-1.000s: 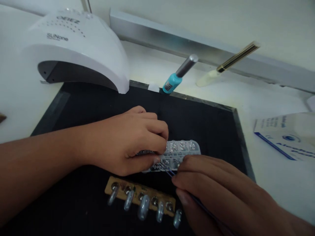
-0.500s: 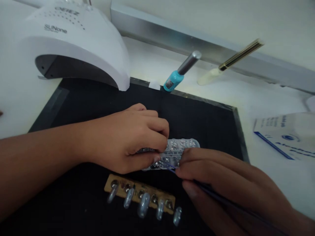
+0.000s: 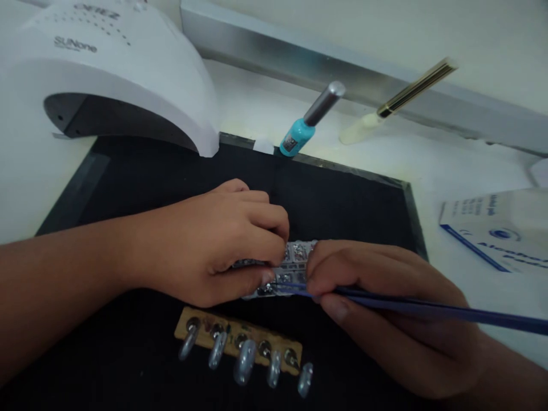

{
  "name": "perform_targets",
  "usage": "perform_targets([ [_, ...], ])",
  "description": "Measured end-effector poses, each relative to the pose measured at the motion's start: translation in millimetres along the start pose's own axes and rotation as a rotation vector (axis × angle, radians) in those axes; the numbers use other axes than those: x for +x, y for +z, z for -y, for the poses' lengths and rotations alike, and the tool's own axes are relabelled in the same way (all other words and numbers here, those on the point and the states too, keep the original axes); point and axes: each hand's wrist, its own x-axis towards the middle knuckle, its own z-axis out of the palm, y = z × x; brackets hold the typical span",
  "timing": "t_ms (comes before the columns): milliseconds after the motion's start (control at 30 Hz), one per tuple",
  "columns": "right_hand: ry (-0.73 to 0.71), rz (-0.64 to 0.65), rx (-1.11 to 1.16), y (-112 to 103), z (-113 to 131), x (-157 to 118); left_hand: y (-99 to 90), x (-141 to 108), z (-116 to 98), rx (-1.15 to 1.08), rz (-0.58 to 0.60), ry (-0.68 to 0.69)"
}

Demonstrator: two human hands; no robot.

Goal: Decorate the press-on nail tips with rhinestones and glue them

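Curled over a clear compartment case [image 3: 298, 251] of small silvery rhinestones, my left hand [image 3: 231, 240] grips it with thumb and fingers and hides its left part. My right hand [image 3: 385, 308] pinches a pair of long blue-purple tweezers [image 3: 411, 305]. Their thin tips point left into the case's near row, close to my left thumb. Whether a stone is between the tips I cannot tell. In front of the case lies a wooden nail stand [image 3: 229, 337] bearing several shiny grey-blue false nails [image 3: 245, 362].
A white nail lamp [image 3: 128, 74] stands at the back left. Behind the black mat [image 3: 342, 200] are a turquoise polish bottle [image 3: 297, 137] and a pale bottle with a gold-and-black cap [image 3: 363, 127]. An alcohol pad box [image 3: 500, 228] sits at the right.
My right hand has turned, so the tweezers now lie flatter, with their rear end extending to the right. My left hand keeps its grip on the case. The whole view has shifted slightly.
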Motion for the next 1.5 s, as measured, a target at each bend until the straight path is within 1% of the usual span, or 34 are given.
perform_targets([
  [100, 0.027, 0.011, -0.008, -0.1, 0.2, -1.7, 0.0, 0.0, -0.4, -0.006, 0.008, -0.005],
  [367, 0.027, 0.022, -0.038, 1.0, 3.0, -7.5, -0.4, 0.9, -1.4, -0.010, 0.007, 0.004],
  [1167, -0.015, 0.011, -0.120, 1.9, 0.9, -9.8, -0.1, -0.6, -1.4, -0.015, 0.003, 0.004],
  [1233, -0.047, 0.014, -0.101, 2.1, -1.0, -10.3, 0.3, -0.5, -1.3, -0.014, 0.001, 0.006],
  [1333, -0.140, -0.014, -0.087, 2.7, -2.9, -9.7, 0.3, -0.1, -1.1, -0.009, -0.002, 0.007],
  [1400, -0.105, -0.032, -0.120, 2.4, -1.7, -8.8, 0.1, 0.2, -1.0, -0.005, -0.004, 0.008],
  [1500, -0.032, -0.012, -0.136, 1.0, 2.8, -7.9, -0.1, 0.1, -0.8, -0.007, -0.008, 0.012],
])
